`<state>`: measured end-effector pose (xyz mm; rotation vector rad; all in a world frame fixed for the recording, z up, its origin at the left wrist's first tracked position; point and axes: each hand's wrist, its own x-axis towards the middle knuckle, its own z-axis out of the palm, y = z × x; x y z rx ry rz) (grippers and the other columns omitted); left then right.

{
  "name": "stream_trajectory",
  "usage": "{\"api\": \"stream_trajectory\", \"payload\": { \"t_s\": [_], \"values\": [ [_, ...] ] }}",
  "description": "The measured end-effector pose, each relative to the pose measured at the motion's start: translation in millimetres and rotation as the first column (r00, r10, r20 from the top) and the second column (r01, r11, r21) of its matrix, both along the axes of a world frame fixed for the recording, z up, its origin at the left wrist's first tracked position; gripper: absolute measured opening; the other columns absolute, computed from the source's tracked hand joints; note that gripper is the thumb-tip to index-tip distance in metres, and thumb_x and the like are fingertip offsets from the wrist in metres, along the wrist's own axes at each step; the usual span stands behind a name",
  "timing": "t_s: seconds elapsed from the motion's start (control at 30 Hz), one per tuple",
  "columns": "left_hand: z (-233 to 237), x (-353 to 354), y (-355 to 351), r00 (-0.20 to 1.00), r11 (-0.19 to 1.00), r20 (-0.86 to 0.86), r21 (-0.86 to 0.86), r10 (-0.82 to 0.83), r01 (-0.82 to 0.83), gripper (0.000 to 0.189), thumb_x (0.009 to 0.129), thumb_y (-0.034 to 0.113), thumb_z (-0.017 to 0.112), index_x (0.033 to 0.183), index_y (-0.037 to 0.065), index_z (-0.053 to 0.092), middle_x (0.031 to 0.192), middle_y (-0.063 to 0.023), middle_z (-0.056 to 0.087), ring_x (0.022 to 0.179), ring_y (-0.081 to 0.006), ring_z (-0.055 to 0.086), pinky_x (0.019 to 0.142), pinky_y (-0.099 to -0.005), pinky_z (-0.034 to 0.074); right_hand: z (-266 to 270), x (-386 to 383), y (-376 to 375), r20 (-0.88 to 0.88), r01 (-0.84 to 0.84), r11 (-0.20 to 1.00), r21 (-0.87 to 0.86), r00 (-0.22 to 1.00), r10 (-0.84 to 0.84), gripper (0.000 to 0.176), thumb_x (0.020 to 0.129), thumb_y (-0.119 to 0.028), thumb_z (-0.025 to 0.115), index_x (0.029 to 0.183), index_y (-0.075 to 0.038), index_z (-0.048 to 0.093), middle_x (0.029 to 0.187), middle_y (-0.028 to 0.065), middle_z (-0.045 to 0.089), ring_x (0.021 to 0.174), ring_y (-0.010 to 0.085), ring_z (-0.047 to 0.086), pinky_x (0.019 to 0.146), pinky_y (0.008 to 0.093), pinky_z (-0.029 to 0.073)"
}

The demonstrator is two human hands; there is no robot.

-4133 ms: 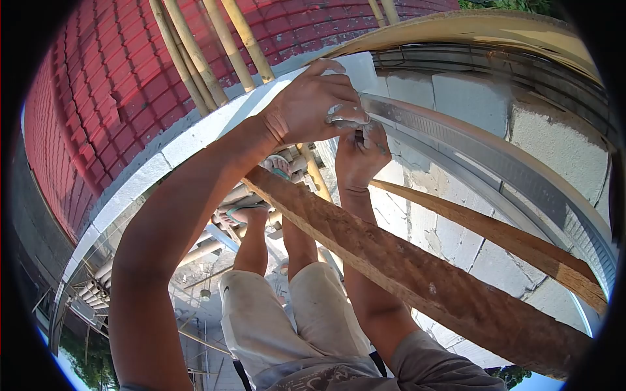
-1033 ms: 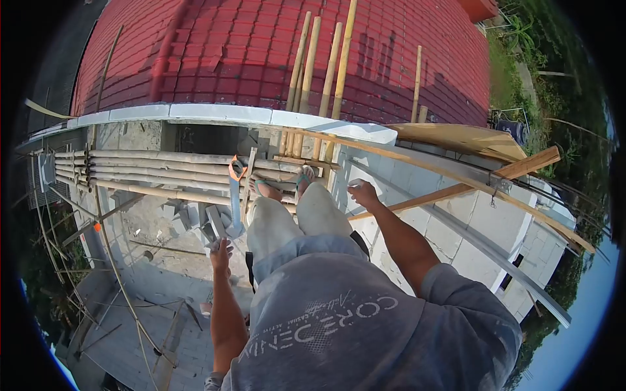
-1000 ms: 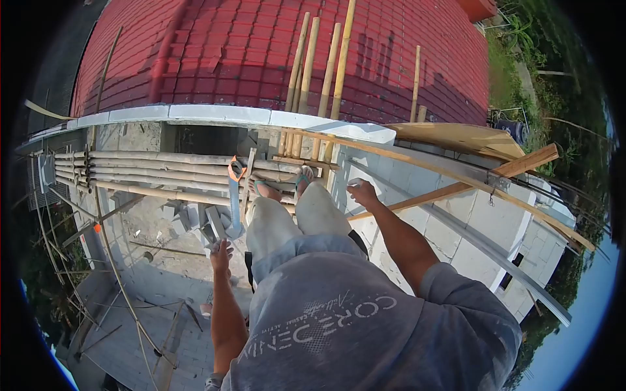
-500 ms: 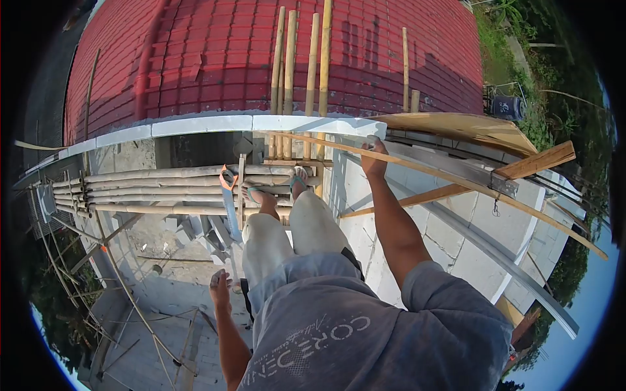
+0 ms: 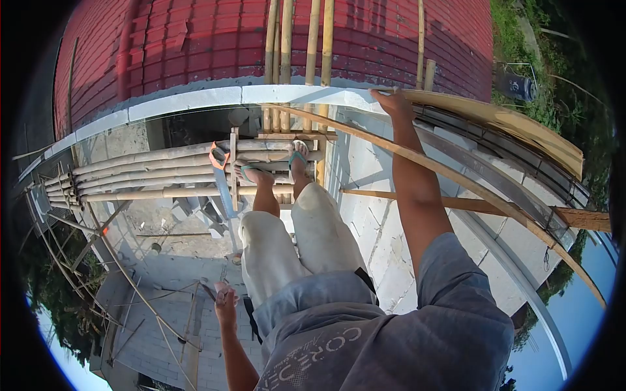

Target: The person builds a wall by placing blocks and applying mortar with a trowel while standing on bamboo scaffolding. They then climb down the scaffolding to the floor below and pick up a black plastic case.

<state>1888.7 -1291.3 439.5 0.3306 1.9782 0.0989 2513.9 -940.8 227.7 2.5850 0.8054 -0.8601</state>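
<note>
My right hand (image 5: 393, 102) reaches forward to the end of a white block (image 5: 306, 95) on top of the wall, fingers closed over its edge next to a plywood sheet (image 5: 502, 114). Low at my left side, my left hand (image 5: 226, 300) hangs in the air with curled fingers; whether anything is in them I cannot make out. My feet in flip-flops stand on a platform of bamboo poles (image 5: 150, 156). A handsaw (image 5: 223, 179) with an orange handle leans by the platform, left of my feet.
Beyond the wall lies a red tiled roof (image 5: 215, 45), with upright bamboo poles (image 5: 312, 52) before it. A long wooden strip (image 5: 417, 156) and a metal channel (image 5: 515, 274) cross on the right. Far below on the left are loose grey blocks (image 5: 189, 208) and a floor.
The view has shifted, so the wall top sits higher in the picture. My right arm is stretched straighter, its hand still at the block's end. My left hand hangs slightly lower.
</note>
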Motion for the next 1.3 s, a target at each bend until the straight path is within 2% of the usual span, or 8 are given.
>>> {"api": "stream_trajectory", "payload": {
  "t_s": [0.13,0.47,0.8,1.0,1.13,1.17,1.23,1.3],
  "values": [
    [-1.1,14.7,7.4,1.000,0.999,-0.002,-0.051,-0.006,0.005,0.026,0.094,0.023,0.058,0.112,0.005,0.062,0.094,-0.0020,0.063,0.078,-0.0107,0.056,0.071,-0.0254,0.043,-16.4,19.0,11.5,-0.083,0.043,0.998,0.050,0.996,-0.039,0.112,0.062,-0.078,0.065,0.146,-0.011,0.035,0.145,0.0192,0.042,0.134,0.0347,0.040,0.105,0.0499,0.035],
    [-20.6,35.7,27.9,0.997,0.997,0.038,0.003,-0.071,0.071,0.026,0.095,0.024,0.055,0.114,0.008,0.061,0.101,-0.0040,0.063,0.083,-0.0132,0.058,0.074,-0.0289,0.046,-77.0,40.1,2.2,-0.151,-0.289,0.957,-0.029,0.948,0.281,0.115,0.060,-0.075,0.070,0.141,0.000,0.040,0.147,0.0220,0.037,0.136,0.0329,0.037,0.111,0.0416,0.032],
    [-24.0,50.9,39.1,0.998,0.999,0.054,0.008,0.035,-0.035,0.027,0.092,0.017,0.060,0.111,-0.001,0.062,0.094,-0.0040,0.064,0.080,-0.0107,0.058,0.075,-0.0258,0.047,-7.0,8.4,1.1,0.037,-0.295,0.953,0.064,0.955,0.293,0.108,0.058,-0.077,0.067,0.131,0.001,0.053,0.133,0.0268,0.050,0.126,0.0376,0.048,0.102,0.0429,0.041],
    [-55.1,38.6,47.2,0.989,0.981,0.030,0.131,-0.147,0.142,0.024,0.091,0.016,0.061,0.112,0.002,0.061,0.097,-0.0050,0.065,0.084,-0.0134,0.061,0.073,-0.0266,0.048,31.3,1.6,-7.1,0.036,-0.247,0.920,0.304,0.968,0.248,0.095,0.058,-0.070,0.071,0.124,-0.002,0.060,0.127,0.0285,0.053,0.119,0.0391,0.052,0.101,0.0430,0.041],
    [-82.5,105.0,184.4,0.799,0.716,-0.197,0.360,-0.568,0.598,0.034,0.083,0.016,0.069,0.114,0.006,0.060,0.101,-0.0108,0.066,0.088,-0.0214,0.064,0.079,-0.0334,0.051,55.9,0.8,-10.8,-0.066,-0.077,0.833,0.548,0.989,0.135,0.086,0.059,-0.057,0.079,0.122,0.000,0.061,0.119,0.0236,0.059,0.109,0.0350,0.058,0.098,0.0394,0.042],
    [-96.2,132.4,227.6,0.715,0.542,-0.289,0.492,-0.637,0.681,0.037,0.083,0.015,0.071,0.117,0.006,0.058,0.101,-0.0107,0.066,0.090,-0.0227,0.063,0.080,-0.0355,0.051,61.7,-1.5,-9.6,-0.085,-0.081,0.832,0.549,0.985,0.152,0.086,0.059,-0.057,0.079,0.122,0.000,0.061,0.119,0.0236,0.059,0.109,0.0350,0.058,0.098,0.0394,0.042],
    [-109.1,201.3,317.1,0.543,0.176,-0.451,0.632,-0.709,0.755,0.053,0.079,0.020,0.074,0.126,0.009,0.053,0.115,-0.0146,0.059,0.105,-0.0320,0.058,0.091,-0.0411,0.047,74.8,-6.9,-7.0,-0.519,0.384,0.725,0.573,0.854,-0.042,0.071,0.067,-0.041,0.080,0.120,0.002,0.061,0.111,0.0159,0.062,0.100,0.0255,0.060,0.093,0.0334,0.044],
    [-111.9,274.9,392.2,0.366,-0.121,-0.583,0.632,-0.726,0.766,0.078,0.074,0.026,0.076,0.140,0.015,0.038,0.132,-0.0141,0.048,0.120,-0.0328,0.049,0.102,-0.0434,0.040,65.7,-6.3,-4.6,-0.595,0.438,0.654,0.617,0.803,0.025,0.063,0.070,-0.033,0.078,0.118,0.003,0.062,0.108,0.0131,0.063,0.098,0.0219,0.059,0.090,0.0313,0.044]
  ]
}}
